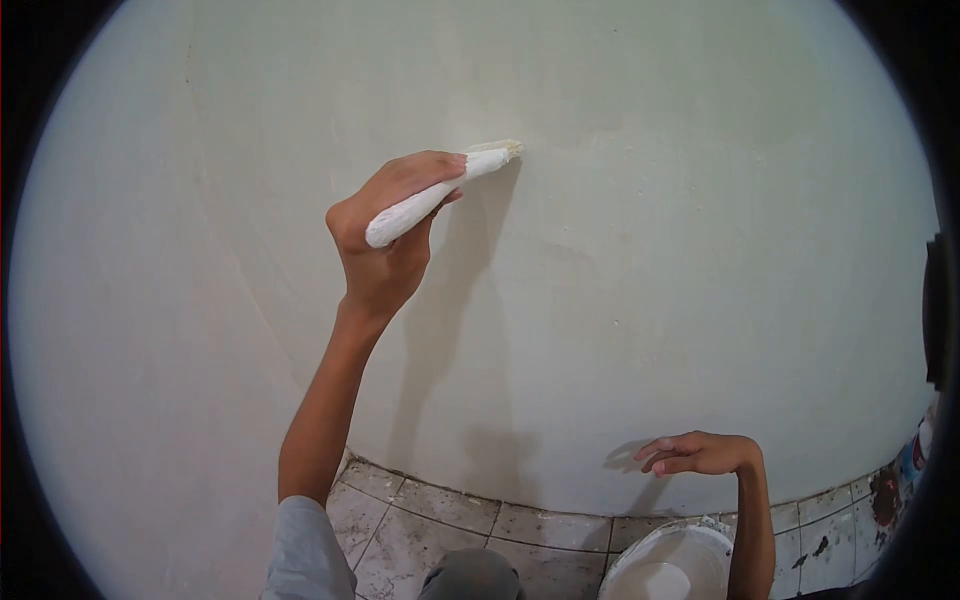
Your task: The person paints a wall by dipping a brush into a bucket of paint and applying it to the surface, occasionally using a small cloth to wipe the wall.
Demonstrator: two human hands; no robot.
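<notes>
My left hand (392,215) is closed around the handle of a paintbrush (415,212) coated in white. The brush slants up to the right, and its yellowish bristle end is at the pale wall (600,250), casting a shadow below. Lower right, my right hand (700,454) hangs near the wall with its fingers loosely apart and holds nothing. Beneath that hand stands a round white bucket (715,535) with whitish paint inside. My right forearm hides part of its rim.
Stained floor tiles (550,530) run along the foot of the wall. My knee (470,576) shows at the bottom. At the right edge are a dark object (936,310) and a blue-and-white item (912,455), both partly cut off.
</notes>
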